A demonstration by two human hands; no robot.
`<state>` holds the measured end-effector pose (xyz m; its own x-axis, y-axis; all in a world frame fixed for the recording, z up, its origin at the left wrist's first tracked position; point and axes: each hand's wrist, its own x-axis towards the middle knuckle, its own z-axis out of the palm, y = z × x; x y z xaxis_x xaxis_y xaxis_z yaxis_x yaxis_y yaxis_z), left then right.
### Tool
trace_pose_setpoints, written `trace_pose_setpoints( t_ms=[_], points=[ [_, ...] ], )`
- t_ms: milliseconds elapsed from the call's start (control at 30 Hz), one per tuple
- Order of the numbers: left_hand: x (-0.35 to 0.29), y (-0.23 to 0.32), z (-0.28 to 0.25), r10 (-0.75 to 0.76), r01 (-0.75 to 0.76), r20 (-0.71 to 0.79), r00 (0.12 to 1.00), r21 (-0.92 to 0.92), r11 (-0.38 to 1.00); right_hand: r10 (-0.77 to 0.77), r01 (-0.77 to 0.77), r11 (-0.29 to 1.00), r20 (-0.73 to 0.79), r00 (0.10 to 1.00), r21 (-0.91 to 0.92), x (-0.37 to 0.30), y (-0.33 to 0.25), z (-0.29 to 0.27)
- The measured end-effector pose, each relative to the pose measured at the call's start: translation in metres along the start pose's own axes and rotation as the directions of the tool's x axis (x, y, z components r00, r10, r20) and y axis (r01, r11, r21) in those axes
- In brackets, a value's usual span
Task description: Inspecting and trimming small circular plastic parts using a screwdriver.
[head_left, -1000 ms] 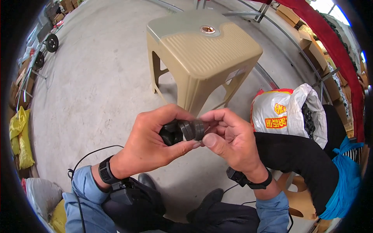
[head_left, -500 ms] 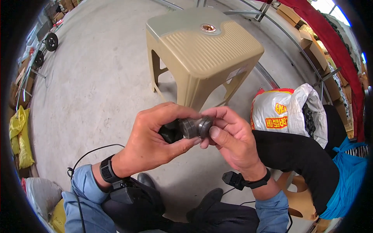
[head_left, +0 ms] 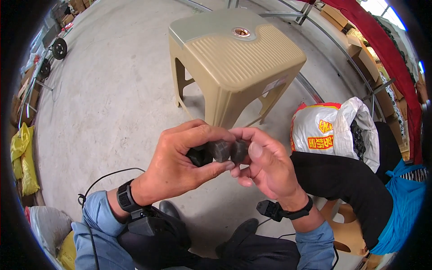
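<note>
Close together in front of my body, my left hand [head_left: 173, 155] and my right hand [head_left: 267, 166] are both closed on dark, glossy pieces. Between the left thumb and fingers is a dark rounded piece [head_left: 219, 150]; further black material [head_left: 196, 156] shows inside the curl of that hand. The right thumb and fingertips pinch a smaller dark piece [head_left: 239, 151] right beside it. Whether the two pieces are joined, I cannot tell. Their exact kind is not clear, and the fingers hide parts of them.
A beige plastic stool [head_left: 245, 63] stands just beyond my hands. To the right, a white sack [head_left: 317, 128] holds shiny black items, beside another person's black-clad leg [head_left: 346, 175]. Yellow bags [head_left: 24, 157] lie at the left edge, below a wheeled metal frame [head_left: 58, 48].
The dark pieces have turned between my fingers and show different faces. My right thumb has shifted slightly up and its lower fingers have spread a little. My left hand is nearly still.
</note>
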<state>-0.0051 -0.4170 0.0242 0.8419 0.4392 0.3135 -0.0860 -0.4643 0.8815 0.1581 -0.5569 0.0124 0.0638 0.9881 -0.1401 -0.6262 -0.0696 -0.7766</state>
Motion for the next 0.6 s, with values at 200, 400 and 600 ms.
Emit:
trace_pose_setpoints(
  t_ms=[200, 400, 600],
  points=[
    [0.001, -0.004, 0.004, 0.037, -0.037, 0.031, 0.999, 0.030, 0.999, -0.219, 0.168, 0.860, -0.052, 0.974, -0.481, 0.005, 0.010, 0.006],
    [0.000, 0.001, 0.010, 0.026, -0.028, 0.069, 0.997, 0.037, 0.999, -0.185, 0.089, 0.839, -0.128, 0.974, -0.537, 0.003, 0.011, 0.005],
    [-0.003, 0.003, 0.013, -0.113, 0.126, 0.091, 0.989, -0.154, 0.980, -0.038, 0.034, 0.999, -0.114, 0.993, -0.032, 0.002, 0.017, 0.006]
  ],
)
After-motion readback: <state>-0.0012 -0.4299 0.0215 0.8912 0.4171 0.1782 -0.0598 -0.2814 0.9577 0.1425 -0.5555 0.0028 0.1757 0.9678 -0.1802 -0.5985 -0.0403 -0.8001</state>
